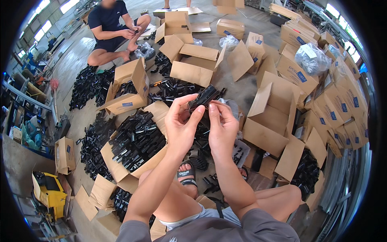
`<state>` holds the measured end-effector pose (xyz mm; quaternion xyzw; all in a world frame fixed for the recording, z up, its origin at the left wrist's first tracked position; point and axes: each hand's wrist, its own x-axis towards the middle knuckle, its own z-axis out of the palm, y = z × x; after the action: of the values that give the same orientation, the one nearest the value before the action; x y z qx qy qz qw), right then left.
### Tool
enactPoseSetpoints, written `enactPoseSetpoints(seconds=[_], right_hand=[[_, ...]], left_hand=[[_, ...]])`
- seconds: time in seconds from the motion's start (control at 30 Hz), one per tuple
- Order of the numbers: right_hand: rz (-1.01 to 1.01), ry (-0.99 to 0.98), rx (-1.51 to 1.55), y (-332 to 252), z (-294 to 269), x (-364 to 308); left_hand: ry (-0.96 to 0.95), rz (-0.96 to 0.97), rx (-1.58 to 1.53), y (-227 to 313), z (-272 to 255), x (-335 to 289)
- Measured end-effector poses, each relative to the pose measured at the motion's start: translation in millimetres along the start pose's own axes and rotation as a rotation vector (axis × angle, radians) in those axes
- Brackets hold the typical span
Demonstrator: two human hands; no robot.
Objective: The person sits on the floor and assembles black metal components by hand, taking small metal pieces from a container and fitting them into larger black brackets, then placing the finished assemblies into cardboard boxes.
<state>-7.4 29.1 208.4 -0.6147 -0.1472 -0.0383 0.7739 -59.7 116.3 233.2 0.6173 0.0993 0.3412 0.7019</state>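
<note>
While left fingers [196, 115] and right fingers [215, 115] pinch black part [205, 96] | long axis diagonal | far end rightward

Brightly lit, windows [43, 30] overexposed at upper left and right, pale sheen on floor [72, 60], edges curved, rim black, centre clear

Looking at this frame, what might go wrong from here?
The black part, held between the left hand and right hand, could slip and get lost among the loose pieces on the floor. The heaped contents of the open carton might spill if it is knocked. The open-toed sandal would probably give little protection from anything dropped.
</note>
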Motion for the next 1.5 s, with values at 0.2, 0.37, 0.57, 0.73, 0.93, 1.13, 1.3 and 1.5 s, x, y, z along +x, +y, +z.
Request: enactPoseSetpoints(seconds=[0.2, 0.37, 0.57, 0.73, 0.93, 1.13, 1.3, 1.5], right_hand=[[-0.061, 0.015, -0.106, -10.1, -2.7, -5.1], [0.032, -0.06, 0.073, -6.3, -10.2, 0.3], [0.145, -0.082, 0.216, -2.6, -12.9, 0.3], [-0.051, -0.051, -0.151, -9.2, -5.4, 0.8], [-0.062, -0.082, -0.069, -9.2, -9.1, -5.3], [0.038, -0.14, 0.134, -4.9, -5.5, 0.8], [-0.022, -0.079, -0.147, -6.6, -1.4, 1.0], [-0.008, -0.08, 0.125, -3.7, -1.2, -6.8]], left_hand=[[-0.023, -0.004, 0.031, 6.7, 1.5, -1.9], [-0.046, 0.036, 0.018, 5.2, 3.2, -1.8], [-0.046, 0.062, 0.089, 6.5, 4.9, -3.0], [-0.057, 0.033, 0.067, 7.9, 1.5, -6.4], [-0.062, 0.038, 0.015, 7.2, 2.8, -4.8], [-0.04, 0.016, 0.049, 7.3, -1.9, -3.5], [-0.038, 0.052, 0.053, 12.5, 2.3, -5.3], [-0.022, 0.06, 0.058, 10.2, 1.0, -4.1]])
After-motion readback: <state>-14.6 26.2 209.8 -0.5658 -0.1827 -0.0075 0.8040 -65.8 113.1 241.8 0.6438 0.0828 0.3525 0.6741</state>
